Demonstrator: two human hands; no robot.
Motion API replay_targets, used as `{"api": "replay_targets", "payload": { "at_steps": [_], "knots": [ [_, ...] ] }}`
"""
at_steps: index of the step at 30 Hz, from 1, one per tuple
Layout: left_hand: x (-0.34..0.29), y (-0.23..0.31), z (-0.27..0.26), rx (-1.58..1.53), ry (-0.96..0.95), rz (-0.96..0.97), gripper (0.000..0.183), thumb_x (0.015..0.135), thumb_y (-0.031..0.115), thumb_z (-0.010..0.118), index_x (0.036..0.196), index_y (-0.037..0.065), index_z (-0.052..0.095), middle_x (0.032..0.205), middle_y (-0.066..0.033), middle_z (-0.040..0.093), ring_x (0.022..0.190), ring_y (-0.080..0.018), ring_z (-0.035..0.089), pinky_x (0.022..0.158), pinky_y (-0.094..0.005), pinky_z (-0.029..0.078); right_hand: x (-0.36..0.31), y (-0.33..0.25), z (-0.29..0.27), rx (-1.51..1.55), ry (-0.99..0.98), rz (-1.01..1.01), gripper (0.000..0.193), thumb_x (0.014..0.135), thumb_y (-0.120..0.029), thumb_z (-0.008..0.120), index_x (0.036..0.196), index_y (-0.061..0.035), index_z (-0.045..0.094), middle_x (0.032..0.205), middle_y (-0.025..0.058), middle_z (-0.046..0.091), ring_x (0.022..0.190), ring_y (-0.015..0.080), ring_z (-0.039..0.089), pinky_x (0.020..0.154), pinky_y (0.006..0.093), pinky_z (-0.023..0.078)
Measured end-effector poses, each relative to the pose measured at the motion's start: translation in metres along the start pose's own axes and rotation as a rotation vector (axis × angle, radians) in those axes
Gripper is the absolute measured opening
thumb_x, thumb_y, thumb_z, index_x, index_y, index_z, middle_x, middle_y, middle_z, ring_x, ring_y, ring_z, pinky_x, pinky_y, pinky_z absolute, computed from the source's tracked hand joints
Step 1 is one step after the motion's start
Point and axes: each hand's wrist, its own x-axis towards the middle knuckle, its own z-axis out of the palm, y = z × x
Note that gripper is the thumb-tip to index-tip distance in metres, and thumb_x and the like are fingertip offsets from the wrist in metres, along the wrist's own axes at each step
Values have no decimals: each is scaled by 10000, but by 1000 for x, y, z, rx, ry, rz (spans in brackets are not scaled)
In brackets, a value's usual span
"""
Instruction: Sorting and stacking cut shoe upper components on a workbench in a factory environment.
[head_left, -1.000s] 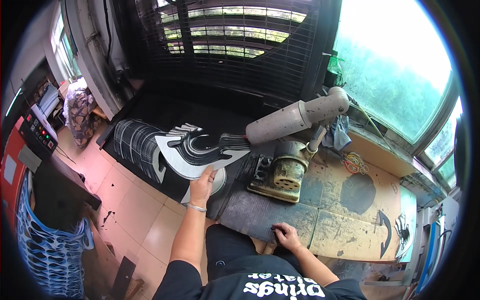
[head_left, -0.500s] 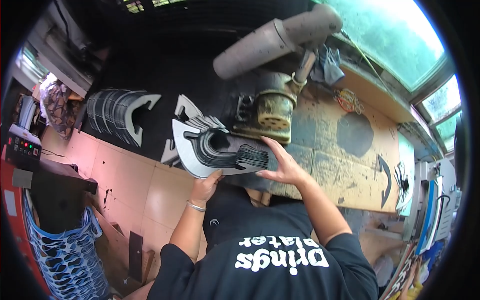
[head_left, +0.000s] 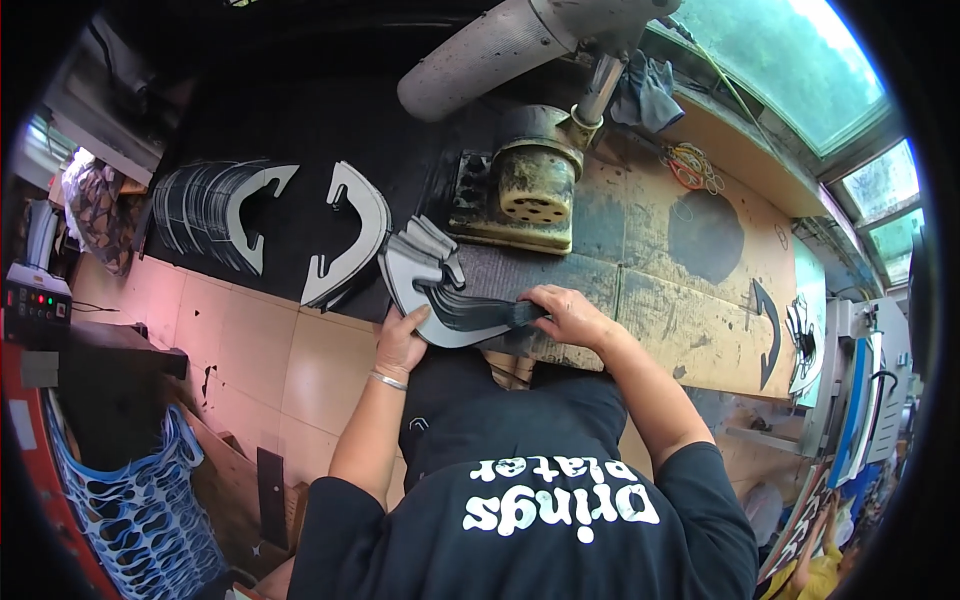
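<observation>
Both my hands are on a stack of flat, curved pieces (head_left: pixel 418 291) with hooked ends, light grey on the face and dark along the edges. It is tilted over the front edge of the workbench. My left hand (head_left: pixel 402 340) grips its left lower side, thumb on the grey face. At the right end, my right hand (head_left: pixel 572 315) has its fingers closed round the fanned tips. More fanned grey ends (head_left: pixel 428 240) stick up behind the stack; whether they belong to it I cannot tell. Left of it lie other C-shaped grey pieces (head_left: pixel 372 218) on the black bench surface.
A long row of similar curved pieces (head_left: pixel 205 215) lies at the far left. Behind the stack stands a stained machine head (head_left: pixel 538 175) under a thick grey duct (head_left: pixel 480 62). A dark curved piece (head_left: pixel 768 333) lies at the right, near a cardboard-coloured bench top (head_left: pixel 650 335).
The stack has tipped and come down, its pieces now pressed closer and slanted. My right hand has gone from spread to closed round the right end. The view has shifted slightly.
</observation>
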Motion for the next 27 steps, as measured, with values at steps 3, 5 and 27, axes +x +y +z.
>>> {"api": "replay_targets", "payload": {
  "at_steps": [3, 5, 27],
  "knots": [
    [1, 14, -3, 171, -5, 36, 476, 810, -49, 619, 1268, -1, 499, 1179, -98, 601, 1132, -224, 564, 1002, -343, 417, 0, 2, -4, -63, -93, 42, 436, 757, -72, 673, 1176, -55, 556, 1071, 154, 626, 1028, 352, 592, 890, 421, 484],
    [2, 23, 1, 257, -65, 77, 487, 796, -50, 622, 1265, 2, 502, 1173, -96, 604, 1118, -218, 571, 995, -334, 418, -1, 1, -8, -112, -27, 20, 424, 745, -42, 664, 1157, -54, 562, 1071, 159, 618, 1048, 352, 581, 910, 420, 471],
    [16, 29, 34, 1382, -321, 737, 388, 839, -4, 631, 1207, -31, 512, 1229, -120, 539, 1082, -227, 571, 965, -316, 425, 11, 33, 19, -93, 185, 112, 497, 843, -197, 631, 1269, -5, 461, 1187, 182, 556, 1126, 362, 511, 954, 446, 396]
  ]
}}
